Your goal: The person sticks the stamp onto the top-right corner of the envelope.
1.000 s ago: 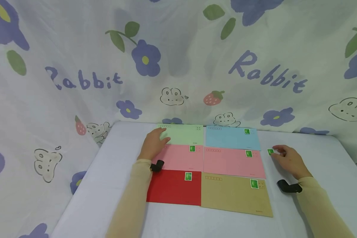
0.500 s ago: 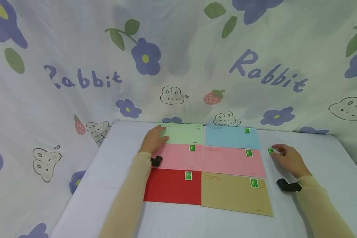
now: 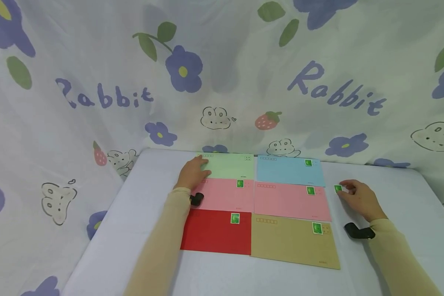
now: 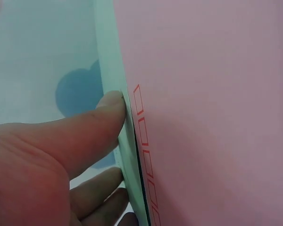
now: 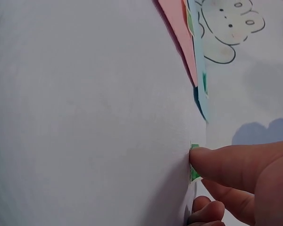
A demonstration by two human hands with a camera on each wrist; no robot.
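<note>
My left hand (image 3: pixel 192 172) rests on the left end of a pale green envelope (image 3: pixel 229 166), fingers spread. In the left wrist view the thumb (image 4: pixel 104 117) lies on that envelope, close to the edge of a pink envelope (image 4: pixel 217 94). At the right, beside the envelopes, my right hand (image 3: pixel 360 199) holds a small green stamp (image 3: pixel 338 188) by its right edge between thumb and forefinger. In the right wrist view the thumb covers part of the stamp (image 5: pixel 195 173). No stamp shows on the pale green envelope, only a printed square (image 3: pixel 248 158) at its upper right.
A blue envelope (image 3: pixel 281 170), a second pink one (image 3: pixel 285 203), a red one (image 3: pixel 214 234) and a tan one (image 3: pixel 288 242) lie in the same two-column layout, each with a green stamp. A patterned curtain (image 3: pixel 237 82) hangs behind the white table (image 3: pixel 281 281).
My left wrist has shifted slightly forward while its fingers stay at the pale green envelope. The right hand and its stamp have hardly moved. The head view has shifted a little.
</note>
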